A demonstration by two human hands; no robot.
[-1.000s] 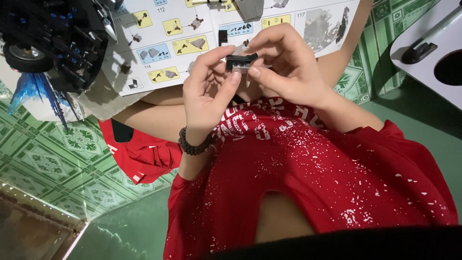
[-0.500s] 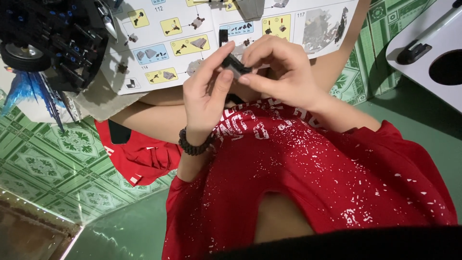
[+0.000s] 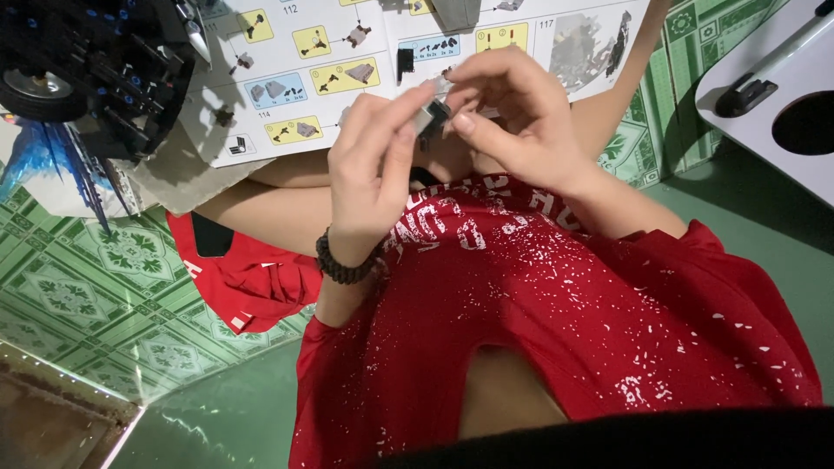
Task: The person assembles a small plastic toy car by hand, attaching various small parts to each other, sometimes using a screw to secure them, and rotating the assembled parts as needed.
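Both hands, left hand point(image 3: 369, 174) and right hand point(image 3: 512, 117), pinch a small dark building piece point(image 3: 432, 115) above the instruction sheet's point(image 3: 347, 52) lower edge; the black model car point(image 3: 87, 69) looks largely built, piece not yet fitted.

Setting: home floor. Evidence: green patterned floor tiles point(image 3: 95, 287); open building-instruction booklet point(image 3: 347, 61) spread out; part-built black toy vehicle point(image 3: 87, 69) at its left edge.

Our single head-worn view, looking steeply down over our red shirt point(image 3: 556, 321), close on our hands, the instruction sheet point(image 3: 347, 61) and green patterned floor point(image 3: 95, 287) beyond, no second view.
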